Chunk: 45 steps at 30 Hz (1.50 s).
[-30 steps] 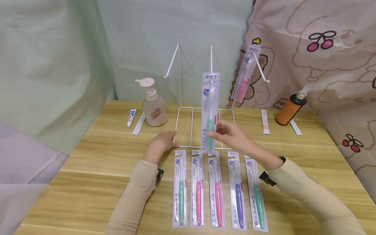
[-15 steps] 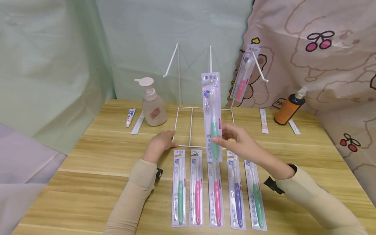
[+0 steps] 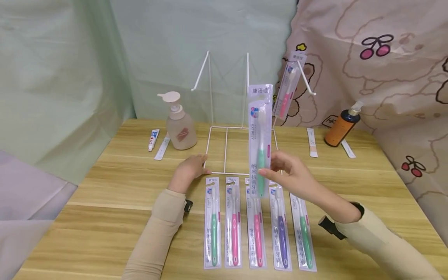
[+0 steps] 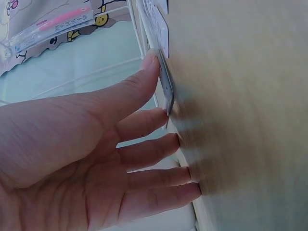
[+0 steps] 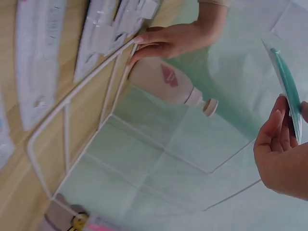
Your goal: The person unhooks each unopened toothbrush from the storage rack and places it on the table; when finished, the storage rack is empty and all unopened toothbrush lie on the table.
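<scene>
Compared with 0.5 s ago, the held toothbrush pack (image 3: 260,132) stands farther right and nearer the head camera, and the right hand (image 3: 295,175) shifts with it, while the left hand (image 3: 189,169) stays at the front left corner of the white wire rack (image 3: 225,149). The right hand pinches the pack near its lower end, thumb across the front by the green handle, fingers behind. The pack is upright in the air, face toward the viewer, just right of the rack's middle prong; its lower end hides the top of a pack lying below. The left hand's fingers are spread, their tips on the wooden table (image 3: 105,202); its thumb seems to touch a dark edge in the left wrist view, but I cannot tell what that is

On the table before the rack, 5 packs lie in a row, from the left: green pack (image 3: 214,229), pink pack (image 3: 235,233), another pink pack (image 3: 258,237), purple pack (image 3: 282,241) and another green pack (image 3: 306,241). A hanging pink pack (image 3: 287,93) is at the rack's right prong. Left of the rack are a pump bottle (image 3: 181,130) and a small tube (image 3: 153,140); well to the right, a tilted orange bottle (image 3: 341,128)
</scene>
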Available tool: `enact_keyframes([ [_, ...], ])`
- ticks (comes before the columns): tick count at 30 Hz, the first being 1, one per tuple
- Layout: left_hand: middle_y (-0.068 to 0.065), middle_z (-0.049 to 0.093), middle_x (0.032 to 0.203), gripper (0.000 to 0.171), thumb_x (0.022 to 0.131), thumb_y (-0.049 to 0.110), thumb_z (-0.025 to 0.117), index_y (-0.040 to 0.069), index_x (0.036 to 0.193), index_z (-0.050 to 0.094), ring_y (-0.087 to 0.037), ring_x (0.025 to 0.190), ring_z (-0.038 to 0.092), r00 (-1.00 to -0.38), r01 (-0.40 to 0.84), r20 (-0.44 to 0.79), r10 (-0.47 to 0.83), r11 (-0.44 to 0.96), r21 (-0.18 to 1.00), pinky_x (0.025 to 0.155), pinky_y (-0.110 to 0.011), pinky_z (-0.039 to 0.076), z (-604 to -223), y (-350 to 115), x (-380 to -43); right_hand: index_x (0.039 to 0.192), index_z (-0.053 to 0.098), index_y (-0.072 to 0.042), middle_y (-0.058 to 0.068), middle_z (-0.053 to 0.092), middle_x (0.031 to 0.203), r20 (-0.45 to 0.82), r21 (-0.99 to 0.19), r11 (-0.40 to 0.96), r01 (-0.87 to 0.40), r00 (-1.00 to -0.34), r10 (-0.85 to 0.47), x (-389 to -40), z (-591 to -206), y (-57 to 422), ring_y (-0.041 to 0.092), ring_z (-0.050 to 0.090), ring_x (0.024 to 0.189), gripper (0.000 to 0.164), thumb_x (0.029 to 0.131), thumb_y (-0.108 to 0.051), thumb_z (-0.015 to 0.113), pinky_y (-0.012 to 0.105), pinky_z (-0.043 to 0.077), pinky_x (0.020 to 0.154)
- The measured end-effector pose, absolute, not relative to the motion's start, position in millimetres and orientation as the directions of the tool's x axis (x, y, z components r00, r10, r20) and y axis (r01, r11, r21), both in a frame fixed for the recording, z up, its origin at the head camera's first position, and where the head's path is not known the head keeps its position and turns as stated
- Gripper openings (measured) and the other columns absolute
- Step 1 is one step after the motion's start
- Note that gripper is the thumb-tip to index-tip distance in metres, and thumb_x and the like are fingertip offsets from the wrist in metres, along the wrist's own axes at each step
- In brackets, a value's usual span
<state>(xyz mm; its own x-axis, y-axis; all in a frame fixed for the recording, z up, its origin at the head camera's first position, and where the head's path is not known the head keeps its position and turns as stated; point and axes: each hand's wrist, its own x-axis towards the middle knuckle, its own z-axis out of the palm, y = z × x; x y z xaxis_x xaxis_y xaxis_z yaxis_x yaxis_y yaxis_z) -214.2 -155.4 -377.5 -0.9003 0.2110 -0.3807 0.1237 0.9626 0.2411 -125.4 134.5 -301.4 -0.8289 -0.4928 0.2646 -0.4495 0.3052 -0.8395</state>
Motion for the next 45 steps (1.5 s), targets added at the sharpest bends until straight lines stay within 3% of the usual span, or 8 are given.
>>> enact_keyframes([
  [4,-0.021,0.023,0.151,0.071,0.090,0.033,0.059,0.005,0.147,0.025,-0.040,0.137,0.024,-0.902,0.120,-0.378,0.208,0.963,0.243,0.111,-0.052,0.025,-377.8,-155.3,-214.3,0.094,0.060,-0.006,0.004,0.062,0.083,0.215,-0.850,0.342,-0.400,-0.857,-0.469,-119.3,-312.3,150.5,0.015,0.061,0.076,0.007,0.089,-0.009,0.063,0.027,0.054,0.067],
  [11,-0.022,0.022,0.151,0.071,0.091,0.033,0.058,0.005,0.147,0.024,-0.040,0.137,0.023,-0.900,0.110,-0.390,0.197,0.966,0.234,0.112,-0.051,0.024,-379.1,-157.0,-213.9,0.100,0.057,-0.002,0.010,0.060,0.092,0.045,-0.868,0.455,-0.197,-0.945,-0.323,-109.1,-331.1,191.3,0.013,0.062,0.082,0.019,0.091,-0.018,0.061,0.027,0.055,0.071],
  [20,-0.022,0.023,0.150,0.071,0.091,0.034,0.058,0.005,0.147,0.025,-0.040,0.137,0.024,-0.899,0.128,-0.384,0.212,0.964,0.233,0.112,-0.049,0.025,-380.8,-159.1,-214.8,0.112,0.057,0.000,0.009,0.064,0.099,-0.078,-0.785,0.617,-0.060,-0.978,-0.195,-96.2,-346.6,237.9,0.006,0.061,0.090,0.033,0.093,-0.027,0.059,0.022,0.052,0.074],
  [29,-0.021,0.022,0.151,0.071,0.091,0.034,0.058,0.006,0.147,0.025,-0.039,0.137,0.024,-0.903,0.134,-0.372,0.217,0.962,0.238,0.112,-0.050,0.024,-381.1,-158.8,-215.3,0.107,0.057,0.002,0.010,0.064,0.097,-0.187,-0.717,0.697,0.027,-0.970,-0.156,-81.3,-362.6,272.3,0.008,0.061,0.085,0.035,0.092,-0.029,0.060,0.025,0.053,0.067],
  [36,-0.020,0.022,0.151,0.071,0.091,0.034,0.057,0.006,0.147,0.025,-0.039,0.137,0.024,-0.902,0.133,-0.375,0.214,0.964,0.229,0.112,-0.050,0.024,-380.3,-156.1,-216.1,0.119,0.052,0.009,0.009,0.064,0.101,-0.336,-0.661,0.741,0.117,-0.929,-0.152,-70.7,-375.7,288.0,0.026,0.062,0.096,0.052,0.089,-0.032,0.062,0.027,0.055,0.070],
  [42,-0.019,0.022,0.151,0.071,0.091,0.034,0.057,0.007,0.147,0.025,-0.039,0.138,0.023,-0.899,0.128,-0.383,0.211,0.964,0.232,0.112,-0.051,0.024,-380.4,-154.4,-217.1,0.111,0.056,0.005,0.001,0.061,0.081,-0.451,-0.632,0.742,0.225,-0.885,-0.116,-66.2,-384.0,286.9,0.011,0.056,0.074,0.046,0.088,-0.035,0.063,0.025,0.052,0.059],
  [45,-0.019,0.022,0.152,0.071,0.091,0.034,0.057,0.007,0.148,0.024,-0.039,0.138,0.022,-0.898,0.123,-0.387,0.208,0.965,0.233,0.112,-0.051,0.023,-380.1,-154.0,-216.7,0.110,0.056,0.004,-0.001,0.058,0.076,-0.498,-0.608,0.749,0.264,-0.862,-0.100,-65.1,-386.6,285.3,0.010,0.052,0.069,0.048,0.087,-0.037,0.064,0.024,0.049,0.055],
])
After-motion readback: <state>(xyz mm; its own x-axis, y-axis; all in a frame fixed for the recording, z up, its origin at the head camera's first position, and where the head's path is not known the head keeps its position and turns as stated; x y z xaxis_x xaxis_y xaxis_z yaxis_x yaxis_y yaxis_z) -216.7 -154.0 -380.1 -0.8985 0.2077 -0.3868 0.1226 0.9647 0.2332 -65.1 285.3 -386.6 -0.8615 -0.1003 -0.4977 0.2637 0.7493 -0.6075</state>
